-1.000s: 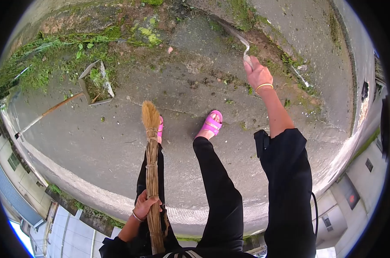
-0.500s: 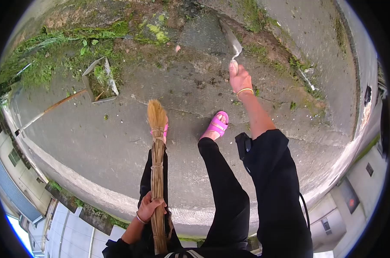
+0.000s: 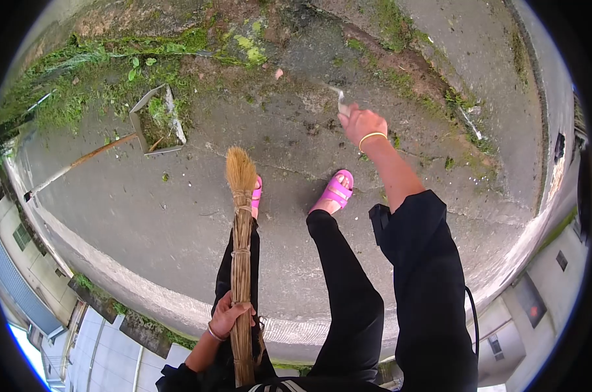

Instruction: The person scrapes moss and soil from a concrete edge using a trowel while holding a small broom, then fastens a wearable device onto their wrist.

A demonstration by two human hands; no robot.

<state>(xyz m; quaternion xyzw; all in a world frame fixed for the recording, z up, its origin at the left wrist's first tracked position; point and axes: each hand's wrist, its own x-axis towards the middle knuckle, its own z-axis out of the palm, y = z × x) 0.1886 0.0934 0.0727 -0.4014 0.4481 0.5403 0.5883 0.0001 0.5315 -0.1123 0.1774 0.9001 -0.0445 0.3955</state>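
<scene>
The left hand is closed around the lower part of a straw broom, with the fingers wrapped across its bound stalks. The broom points away from the person, its flared bristles at the far end just beside the left sandal as seen from above. Its shaft passes over the left leg, and the stalks are tied at several places along their length.

The right hand is closed on the light-coloured handle of a small hand tool, gripping with the arm stretched forward. A curved metal neck shows beyond the fingers; the blade is blurred, so its shape and whether it touches the ground cannot be told. A yellow band circles the right wrist.

The concrete ground carries moss and weeds toward its far left corner, with a small pinkish piece near the far edge, left of the hand tool. Dark crumbs lie scattered between the hand tool and the feet. On the left side, a dustpan lies with green clumps and soil inside it, well apart from the broom. The dustpan's long handle slants toward the left edge of the ground, ending in a dark tip. The right sandal, pink like the left one, is on the ground nearer the person than the right hand.
</scene>
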